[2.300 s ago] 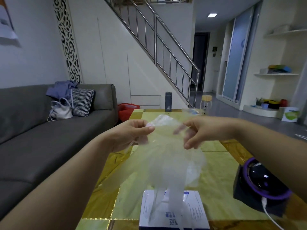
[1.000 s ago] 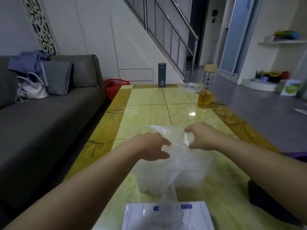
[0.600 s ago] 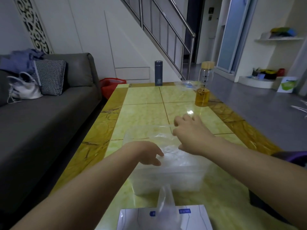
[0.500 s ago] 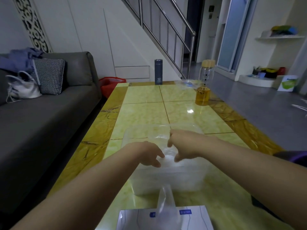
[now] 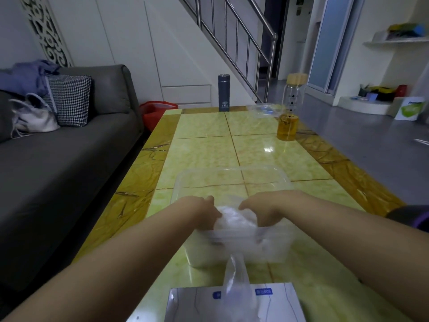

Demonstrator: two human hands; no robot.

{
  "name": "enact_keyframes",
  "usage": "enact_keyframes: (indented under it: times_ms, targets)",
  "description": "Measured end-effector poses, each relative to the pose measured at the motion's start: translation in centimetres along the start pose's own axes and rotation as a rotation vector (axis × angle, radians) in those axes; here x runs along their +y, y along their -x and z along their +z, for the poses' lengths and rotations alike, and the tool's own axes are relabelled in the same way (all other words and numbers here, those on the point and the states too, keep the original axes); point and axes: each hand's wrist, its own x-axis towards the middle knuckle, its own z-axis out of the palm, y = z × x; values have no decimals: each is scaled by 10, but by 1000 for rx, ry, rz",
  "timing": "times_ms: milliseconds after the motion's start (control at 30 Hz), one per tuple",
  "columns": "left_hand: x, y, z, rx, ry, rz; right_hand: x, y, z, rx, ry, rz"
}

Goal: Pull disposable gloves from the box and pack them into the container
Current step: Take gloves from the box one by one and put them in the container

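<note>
Your left hand (image 5: 204, 211) and right hand (image 5: 261, 211) are down inside the clear plastic container (image 5: 232, 169), fingers curled onto the crumpled disposable glove (image 5: 234, 220) bunched between them at its near side. That container sits on the yellow marble table (image 5: 204, 147), just beyond the glove box (image 5: 197, 303) at the near edge, where a second glove (image 5: 236, 280) stands up from the slot.
</note>
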Motion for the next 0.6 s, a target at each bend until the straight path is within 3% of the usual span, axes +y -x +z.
enact_keyframes:
  times_ms: [200,267,333,433,500,600]
  targets:
    - [-13,62,-15,293,236,51,-11,70,-28,479,-246,-145]
    - [-17,78,-9,447,293,48,-23,97,-25,566,-323,-200]
    - [-14,99,1,637,356,84,-35,122,-10,520,-395,-219]
    - [4,131,26,888,517,168,-46,139,27,286,-449,-126]
    - [22,146,51,851,630,184,-52,140,53,185,-503,-62]
    - [46,147,84,626,734,182,-63,132,77,231,-648,-33]
